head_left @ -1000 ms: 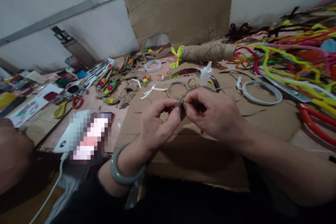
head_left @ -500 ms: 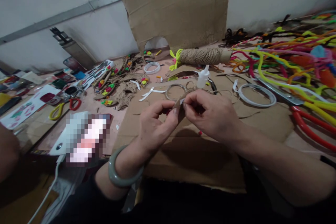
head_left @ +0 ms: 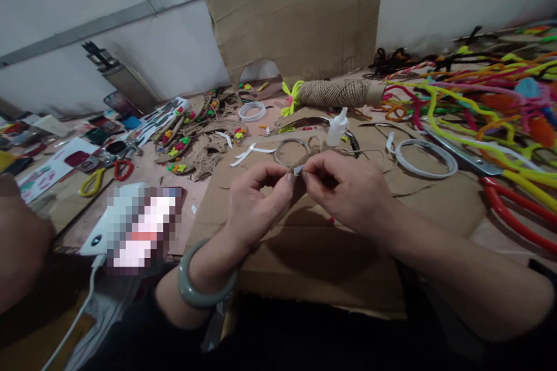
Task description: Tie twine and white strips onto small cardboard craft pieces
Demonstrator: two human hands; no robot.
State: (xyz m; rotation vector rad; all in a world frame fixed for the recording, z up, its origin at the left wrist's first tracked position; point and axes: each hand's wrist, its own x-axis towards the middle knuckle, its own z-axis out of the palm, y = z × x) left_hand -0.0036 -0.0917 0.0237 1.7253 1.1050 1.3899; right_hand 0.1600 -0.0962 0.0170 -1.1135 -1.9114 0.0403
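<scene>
Both hands meet over a cardboard sheet (head_left: 261,243). My left hand (head_left: 263,197), with a green bangle (head_left: 191,284) at its wrist, is closed, thumb and finger pinching a small white strip (head_left: 298,169). My right hand (head_left: 343,188) is closed on the strip's other side, its fingertips close to the left thumb. A brown piece beneath the fingers is mostly hidden. Just beyond the hands are a small white bottle (head_left: 337,127) and a clear ring (head_left: 290,153). White strips (head_left: 252,153) lie to the left of that ring.
Twine roll (head_left: 335,93) and upright cardboard (head_left: 296,29) stand behind. Colourful cords (head_left: 491,81), a tape roll (head_left: 426,157) and red-handled shears (head_left: 513,214) lie right. Decorated twine pieces (head_left: 187,139), small scissors (head_left: 92,182), a phone (head_left: 148,232) and another person's hand (head_left: 20,243) are left.
My hands have shifted slightly, and more of the white strip shows between the fingertips. The other person's hand at the left edge has moved further into view.
</scene>
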